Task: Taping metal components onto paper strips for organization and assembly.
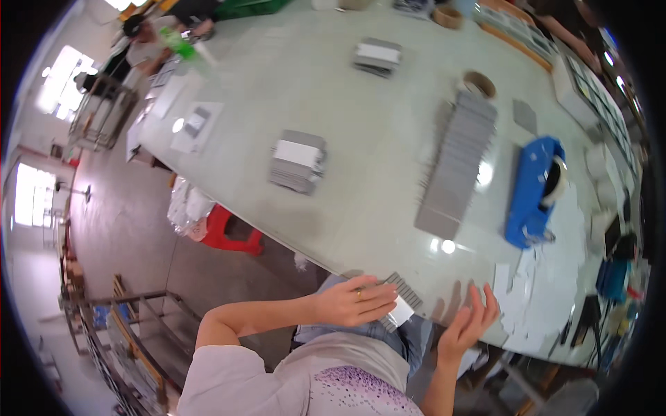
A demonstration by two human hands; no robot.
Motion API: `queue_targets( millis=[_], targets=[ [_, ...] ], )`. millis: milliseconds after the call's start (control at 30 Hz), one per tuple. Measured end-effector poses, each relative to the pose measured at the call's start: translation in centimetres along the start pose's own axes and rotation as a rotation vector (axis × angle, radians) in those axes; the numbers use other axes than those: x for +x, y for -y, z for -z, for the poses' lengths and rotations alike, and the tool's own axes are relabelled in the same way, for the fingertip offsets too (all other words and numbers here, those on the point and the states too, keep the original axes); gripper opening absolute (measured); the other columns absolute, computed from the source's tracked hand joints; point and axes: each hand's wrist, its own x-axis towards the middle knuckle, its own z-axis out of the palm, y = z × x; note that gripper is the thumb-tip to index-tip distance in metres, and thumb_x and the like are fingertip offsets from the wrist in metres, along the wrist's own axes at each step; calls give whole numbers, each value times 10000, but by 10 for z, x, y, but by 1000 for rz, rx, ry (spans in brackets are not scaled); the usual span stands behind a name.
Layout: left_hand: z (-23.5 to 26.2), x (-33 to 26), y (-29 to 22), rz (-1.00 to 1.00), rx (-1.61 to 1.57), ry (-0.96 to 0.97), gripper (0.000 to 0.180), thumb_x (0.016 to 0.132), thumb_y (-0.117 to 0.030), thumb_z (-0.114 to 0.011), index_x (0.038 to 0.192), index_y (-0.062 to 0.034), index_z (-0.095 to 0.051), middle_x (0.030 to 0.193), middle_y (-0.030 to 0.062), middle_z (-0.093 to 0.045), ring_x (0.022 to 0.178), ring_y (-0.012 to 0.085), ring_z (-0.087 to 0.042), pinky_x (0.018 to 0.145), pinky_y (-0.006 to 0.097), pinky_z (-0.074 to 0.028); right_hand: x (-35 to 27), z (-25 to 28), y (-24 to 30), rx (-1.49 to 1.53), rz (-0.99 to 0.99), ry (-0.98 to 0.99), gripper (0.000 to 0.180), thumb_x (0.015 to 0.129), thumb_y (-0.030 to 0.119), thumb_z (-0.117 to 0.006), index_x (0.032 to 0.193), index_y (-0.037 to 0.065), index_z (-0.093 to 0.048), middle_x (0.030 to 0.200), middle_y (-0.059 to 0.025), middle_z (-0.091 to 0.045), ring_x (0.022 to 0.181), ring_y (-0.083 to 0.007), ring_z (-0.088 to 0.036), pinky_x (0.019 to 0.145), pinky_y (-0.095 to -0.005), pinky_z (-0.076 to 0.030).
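My left hand [357,301], with a ring on one finger, is at the near table edge. Its fingers lie together against a small bundle of grey striped cards [406,288] wrapped with a white paper band [400,313]. The thumb side is hidden. To the right of the bundle, my right hand [472,324] is raised near the edge with fingers apart and nothing in it. A long fanned row of grey cards [454,170] lies ahead. Two more banded grey bundles sit farther off, one at mid-table [298,163] and one toward the back [377,57].
A blue tape dispenser [531,187] stands on the right, beside white paper strips [548,284]. A brown tape roll [479,83] sits behind the card row. A red stool [229,232] is below the left table edge. Other people [142,41] work at the far sides.
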Motion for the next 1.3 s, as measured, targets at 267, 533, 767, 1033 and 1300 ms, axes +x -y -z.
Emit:
queue_targets(
  millis=[267,533,767,1033,1300],
  targets=[
    [76,-49,149,274,538,-210,494,747,-21,-656,1238,-77,-631,1233,50,-660,1215,234,-581,1058,504,-377,11,-13,9,27,52,22,320,963,129,-467,1189,-33,-625,1363,-179,-498,1239,-347,-414,1008,-440,-368],
    [74,-56,206,296,473,-122,478,764,23,-633,1239,-29,-632,1251,77,-644,1222,274,-573,1070,482,-384,19,-22,16,-18,82,16,292,918,97,-529,1161,-20,-641,1317,-177,-531,1186,-368,-453,983,-451,-386],
    [91,-75,165,331,505,55,451,863,-97,-580,1308,-22,-577,1356,117,-575,1307,310,-499,1088,489,-366,42,-41,22,50,190,111,351,809,72,-664,1159,50,-665,1026,-127,-599,924,-307,-545,733,-368,-487],
    [17,0,35,391,-52,-228,317,846,-140,-644,1158,-111,-691,1234,78,-642,1207,290,-566,1061,491,-377,70,-55,28,-113,285,108,405,778,100,-712,1181,115,-672,854,-44,-547,743,-220,-549,607,-344,-472],
    [-10,39,-10,506,-281,-353,290,791,-84,-681,1079,-97,-720,1192,70,-651,1168,286,-579,1037,475,-391,60,-56,29,-99,324,93,391,784,128,-721,1171,111,-675,814,-28,-533,707,-201,-547,572,-327,-460]
  ],
)
